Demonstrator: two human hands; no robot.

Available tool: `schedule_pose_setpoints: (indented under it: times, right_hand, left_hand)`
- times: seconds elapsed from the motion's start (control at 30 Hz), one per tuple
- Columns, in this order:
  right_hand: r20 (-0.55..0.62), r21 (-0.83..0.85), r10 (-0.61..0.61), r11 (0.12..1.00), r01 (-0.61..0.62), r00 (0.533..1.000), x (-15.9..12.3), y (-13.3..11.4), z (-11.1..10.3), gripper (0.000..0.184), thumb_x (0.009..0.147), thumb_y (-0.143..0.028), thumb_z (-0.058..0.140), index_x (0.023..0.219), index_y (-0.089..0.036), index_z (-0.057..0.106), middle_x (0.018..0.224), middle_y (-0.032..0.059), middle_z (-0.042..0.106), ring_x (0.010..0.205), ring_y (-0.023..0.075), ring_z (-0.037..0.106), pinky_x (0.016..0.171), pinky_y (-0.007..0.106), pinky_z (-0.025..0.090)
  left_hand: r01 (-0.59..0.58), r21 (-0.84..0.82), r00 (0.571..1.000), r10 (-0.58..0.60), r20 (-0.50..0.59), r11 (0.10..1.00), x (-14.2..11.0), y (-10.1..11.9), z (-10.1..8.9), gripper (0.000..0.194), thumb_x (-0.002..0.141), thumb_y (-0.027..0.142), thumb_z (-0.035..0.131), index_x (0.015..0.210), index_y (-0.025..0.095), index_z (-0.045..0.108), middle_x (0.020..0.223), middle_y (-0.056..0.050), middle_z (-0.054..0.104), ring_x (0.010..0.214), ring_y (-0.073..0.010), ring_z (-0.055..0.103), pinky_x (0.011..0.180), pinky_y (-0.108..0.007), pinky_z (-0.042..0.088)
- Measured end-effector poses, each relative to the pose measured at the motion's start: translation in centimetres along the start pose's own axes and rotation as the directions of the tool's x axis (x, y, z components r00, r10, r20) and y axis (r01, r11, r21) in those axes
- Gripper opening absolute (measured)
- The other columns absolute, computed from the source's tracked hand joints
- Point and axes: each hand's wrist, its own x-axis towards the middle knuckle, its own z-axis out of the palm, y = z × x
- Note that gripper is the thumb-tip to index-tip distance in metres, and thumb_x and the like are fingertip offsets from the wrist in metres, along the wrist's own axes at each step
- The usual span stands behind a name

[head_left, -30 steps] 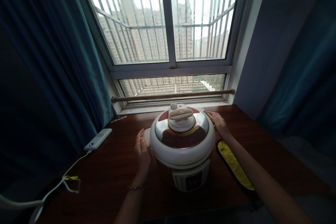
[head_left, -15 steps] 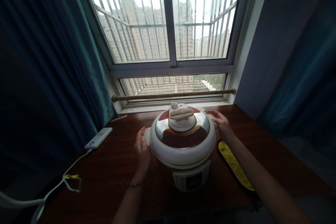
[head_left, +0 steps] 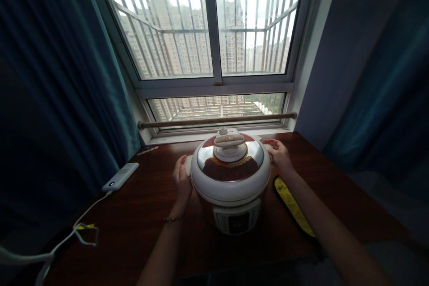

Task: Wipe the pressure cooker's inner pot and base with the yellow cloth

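Note:
A round electric pressure cooker (head_left: 231, 192) with a white rim and a shiny, red-brown lid stands upright on the dark wooden table (head_left: 140, 223). On its lid is a beige lid handle (head_left: 229, 140); a control panel (head_left: 237, 222) faces me below. My left hand (head_left: 182, 178) is closed around the cooker's left side handle, a bracelet at the wrist. At the opposite side, my right hand (head_left: 279, 157) grips the right side handle. The fingers partly hide both handles. Whether the cooker's base touches the table is hard to see in the shadow.
A white power bank (head_left: 121, 177) with a white cable (head_left: 85, 214) lies at the left. Beside my right forearm is a yellow pouch with black edging (head_left: 291, 203). The window (head_left: 214, 53), a horizontal rail (head_left: 217, 121) and blue curtains (head_left: 100, 76) border the table.
The cooker sits slightly further left and higher in the picture, with both hands still on its handles. The whole view has also shifted a little, so part of this is camera movement.

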Motion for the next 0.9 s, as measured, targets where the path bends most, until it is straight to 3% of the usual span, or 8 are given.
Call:
schedule_pose_setpoints:
  times: [0.13, 0.23, 0.37, 0.5, 0.57, 0.73, 0.8, 0.9]
  right_hand:
    - [-0.056, 0.031, -0.052, 0.998, 0.053, 0.997, -1.3, 0.2, -1.9, 0.037, 0.068, -0.031, 0.055, 0.103, -0.019, 0.051, 0.121, 0.0112, 0.056, 0.115, 0.0227, 0.050, 0.098, 0.040, 0.040]
    - [-0.112, -0.192, -0.155, 0.972, 0.132, 0.981, -4.5, 2.8, -5.0, 0.037, 0.080, -0.040, 0.046, 0.107, -0.016, 0.053, 0.117, 0.0121, 0.058, 0.111, 0.0230, 0.053, 0.098, 0.043, 0.038]
    - [-0.060, -0.756, -0.195, 0.649, 0.083, 0.979, -10.7, 9.5, -9.2, 0.048, 0.082, -0.041, 0.042, 0.117, -0.010, 0.054, 0.124, 0.0182, 0.053, 0.121, 0.0308, 0.042, 0.101, 0.048, 0.031]
    - [0.099, -0.931, -0.050, 0.348, 0.110, 0.994, -14.8, 14.1, -11.8, 0.046, 0.084, -0.034, 0.041, 0.126, -0.018, 0.051, 0.138, 0.0117, 0.040, 0.132, 0.0334, 0.025, 0.103, 0.054, 0.023]
    - [0.225, -0.913, 0.047, 0.358, 0.194, 0.973, -15.4, 14.3, -13.1, 0.044, 0.085, -0.034, 0.039, 0.127, -0.024, 0.051, 0.139, 0.0065, 0.040, 0.132, 0.0299, 0.027, 0.104, 0.054, 0.023]
    - [0.506, -0.734, 0.205, 0.612, 0.294, 0.838, -14.6, 12.0, -19.3, 0.034, 0.087, -0.042, 0.040, 0.102, -0.030, 0.067, 0.127, 0.0028, 0.054, 0.126, 0.0240, 0.040, 0.106, 0.047, 0.025]
    - [0.484, -0.702, 0.229, 0.677, 0.218, 0.845, -14.3, 11.5, -22.5, 0.035, 0.084, -0.046, 0.043, 0.089, -0.028, 0.072, 0.116, 0.0041, 0.061, 0.121, 0.0252, 0.045, 0.105, 0.046, 0.027]
    - [0.292, -0.693, 0.248, 0.721, 0.025, 0.924, -13.4, 10.8, -25.3, 0.043, 0.078, -0.054, 0.047, 0.066, -0.022, 0.073, 0.095, 0.0079, 0.070, 0.108, 0.0306, 0.056, 0.103, 0.048, 0.030]
  left_hand:
    - [0.015, -0.027, 1.000, -0.016, -0.011, 1.000, 0.0, -0.4, 0.0, 0.039, 0.084, 0.033, 0.032, 0.109, 0.015, 0.055, 0.109, -0.009, 0.060, 0.101, -0.0213, 0.056, 0.088, -0.035, 0.043]
    - [0.026, -0.040, 0.999, -0.027, -0.019, 0.999, 0.0, -0.5, -0.1, 0.037, 0.083, 0.032, 0.034, 0.106, 0.015, 0.057, 0.106, -0.009, 0.060, 0.098, -0.0210, 0.055, 0.087, -0.034, 0.043]
    - [0.033, -0.057, 0.999, -0.034, -0.020, 0.998, 0.1, -0.3, 0.0, 0.037, 0.082, 0.032, 0.034, 0.104, 0.015, 0.058, 0.104, -0.007, 0.060, 0.096, -0.0209, 0.055, 0.086, -0.034, 0.042]
    - [0.046, -0.075, 0.999, -0.048, -0.026, 0.996, 0.1, -0.2, 0.1, 0.036, 0.081, 0.032, 0.035, 0.102, 0.015, 0.059, 0.100, -0.007, 0.061, 0.092, -0.0205, 0.055, 0.083, -0.033, 0.042]
    - [0.051, -0.087, 0.998, -0.053, -0.029, 0.995, 0.1, -0.3, 0.1, 0.037, 0.081, 0.034, 0.035, 0.101, 0.015, 0.059, 0.098, -0.006, 0.061, 0.090, -0.0203, 0.056, 0.082, -0.033, 0.043]
    - [0.036, -0.081, 0.999, -0.038, -0.022, 0.996, 0.1, -0.2, 0.1, 0.036, 0.081, 0.033, 0.035, 0.101, 0.015, 0.059, 0.098, -0.006, 0.061, 0.090, -0.0201, 0.055, 0.082, -0.033, 0.042]
    - [0.037, -0.078, 0.999, -0.038, -0.017, 0.996, 0.1, -0.1, 0.1, 0.036, 0.081, 0.033, 0.035, 0.101, 0.015, 0.059, 0.099, -0.006, 0.061, 0.090, -0.0203, 0.055, 0.082, -0.033, 0.042]
    - [0.049, -0.098, 0.998, -0.052, -0.025, 0.994, 0.0, -0.1, 0.2, 0.037, 0.081, 0.033, 0.035, 0.102, 0.014, 0.059, 0.100, -0.007, 0.061, 0.091, -0.0207, 0.055, 0.082, -0.033, 0.042]
